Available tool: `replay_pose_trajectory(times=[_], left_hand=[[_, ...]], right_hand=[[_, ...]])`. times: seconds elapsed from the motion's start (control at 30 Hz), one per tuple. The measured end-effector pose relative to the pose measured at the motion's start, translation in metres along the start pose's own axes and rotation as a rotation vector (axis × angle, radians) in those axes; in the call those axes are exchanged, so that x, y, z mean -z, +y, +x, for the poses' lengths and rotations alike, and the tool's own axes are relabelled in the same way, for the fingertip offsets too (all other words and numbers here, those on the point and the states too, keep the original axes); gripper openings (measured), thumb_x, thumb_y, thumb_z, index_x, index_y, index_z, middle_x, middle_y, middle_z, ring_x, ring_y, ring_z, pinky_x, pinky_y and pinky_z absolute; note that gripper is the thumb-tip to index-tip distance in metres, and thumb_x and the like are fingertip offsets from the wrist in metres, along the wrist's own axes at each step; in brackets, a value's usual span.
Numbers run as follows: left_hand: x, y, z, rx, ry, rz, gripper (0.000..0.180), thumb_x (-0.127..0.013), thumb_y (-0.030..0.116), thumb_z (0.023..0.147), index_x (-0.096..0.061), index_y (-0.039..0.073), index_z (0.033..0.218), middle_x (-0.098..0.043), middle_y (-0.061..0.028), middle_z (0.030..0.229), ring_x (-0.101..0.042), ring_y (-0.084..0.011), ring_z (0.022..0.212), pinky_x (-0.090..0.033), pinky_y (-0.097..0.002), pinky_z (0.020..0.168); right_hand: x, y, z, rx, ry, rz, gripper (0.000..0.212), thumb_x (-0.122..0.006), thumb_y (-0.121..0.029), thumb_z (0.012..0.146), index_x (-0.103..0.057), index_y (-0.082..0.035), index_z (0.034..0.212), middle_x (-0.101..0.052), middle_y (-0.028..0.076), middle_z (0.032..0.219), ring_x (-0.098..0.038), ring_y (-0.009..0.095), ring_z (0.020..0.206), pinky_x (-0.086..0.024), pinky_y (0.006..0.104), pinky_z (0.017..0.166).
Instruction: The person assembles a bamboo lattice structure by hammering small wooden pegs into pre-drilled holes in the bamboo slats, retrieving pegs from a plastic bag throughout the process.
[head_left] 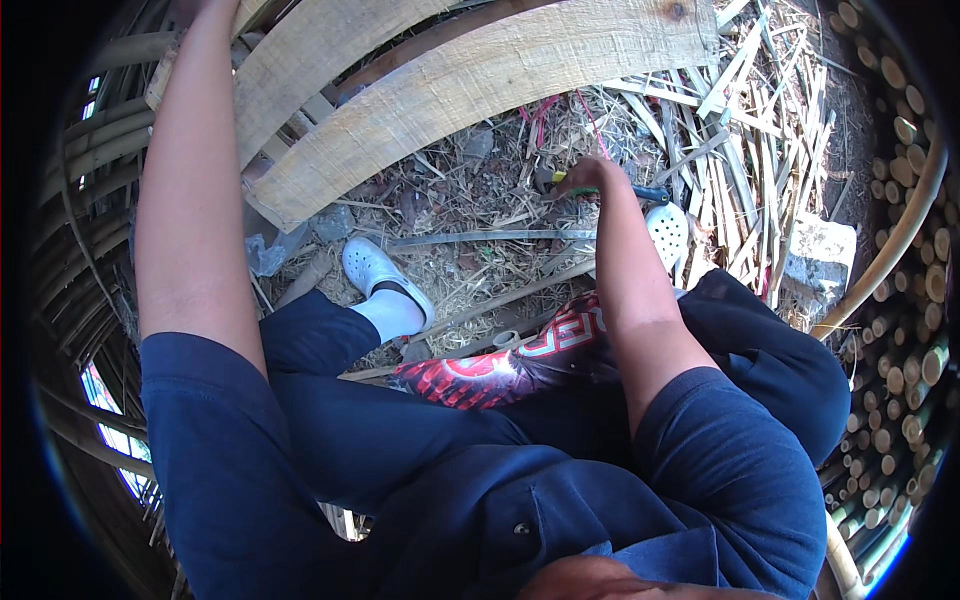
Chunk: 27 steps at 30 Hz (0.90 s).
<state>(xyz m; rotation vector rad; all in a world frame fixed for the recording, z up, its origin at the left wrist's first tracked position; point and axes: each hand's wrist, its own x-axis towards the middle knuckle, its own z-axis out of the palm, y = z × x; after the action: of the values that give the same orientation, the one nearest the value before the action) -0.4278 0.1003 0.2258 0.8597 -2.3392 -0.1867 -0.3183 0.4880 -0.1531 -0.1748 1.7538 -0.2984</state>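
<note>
My left arm reaches up past the wooden planks [480, 85] to the top edge. Of my left hand [190, 8] only a sliver shows there, its fingers out of sight. Low over the littered ground, my right hand [588, 176] is closed round a hammer-like tool [652, 193]. A dark blue handle sticks out to the right of the hand, and a yellow part shows to its left. The nearest plank curves just beyond this hand. Thin pink strings [595, 125] lie between the hand and the plank.
Split bamboo strips [745, 170] are heaped at the right. A pale block [820, 255] stands beside them, with stacked bamboo poles [905, 370] along the right rim. My feet wear light clogs [372, 268]. A red printed sack [470, 380] lies by my legs. Bamboo slats [90, 200] line the left.
</note>
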Motion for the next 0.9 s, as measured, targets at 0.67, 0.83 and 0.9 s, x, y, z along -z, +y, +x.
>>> replay_pose_trajectory(times=[0.67, 0.83, 0.9], left_hand=[[-0.005, -0.004, 0.002, -0.065, 0.024, -0.045, 0.047, -0.064, 0.043, 0.094, -0.076, 0.009, 0.124, -0.074, -0.0206, 0.123, -0.069, -0.0357, 0.118, -0.051, -0.0433, 0.102], [-0.005, -0.002, 0.0, -0.002, 0.002, -0.031, 0.046, -0.063, 0.043, 0.096, -0.075, 0.01, 0.125, -0.074, -0.0187, 0.125, -0.069, -0.0339, 0.119, -0.051, -0.0433, 0.103], [-0.002, -0.001, -0.002, -0.026, 0.003, -0.032, 0.047, -0.063, 0.044, 0.097, -0.075, 0.009, 0.126, -0.073, -0.0178, 0.126, -0.069, -0.033, 0.12, -0.05, -0.0433, 0.103]], right_hand=[[-0.019, -0.017, 0.02, 0.161, 0.813, 0.101, 0.025, -0.08, -0.042, 0.08, -0.083, -0.034, 0.104, -0.08, 0.003, 0.097, -0.074, 0.024, 0.096, -0.047, 0.0416, 0.093], [-0.019, -0.02, 0.012, 0.213, 0.702, 0.029, 0.027, -0.079, -0.041, 0.081, -0.083, -0.033, 0.106, -0.078, 0.0, 0.111, -0.072, 0.023, 0.107, -0.046, 0.0423, 0.095], [-0.024, -0.019, 0.014, 0.248, 0.793, -0.012, 0.027, -0.083, -0.042, 0.08, -0.084, -0.03, 0.104, -0.08, 0.001, 0.1, -0.074, 0.022, 0.098, -0.051, 0.0412, 0.086]])
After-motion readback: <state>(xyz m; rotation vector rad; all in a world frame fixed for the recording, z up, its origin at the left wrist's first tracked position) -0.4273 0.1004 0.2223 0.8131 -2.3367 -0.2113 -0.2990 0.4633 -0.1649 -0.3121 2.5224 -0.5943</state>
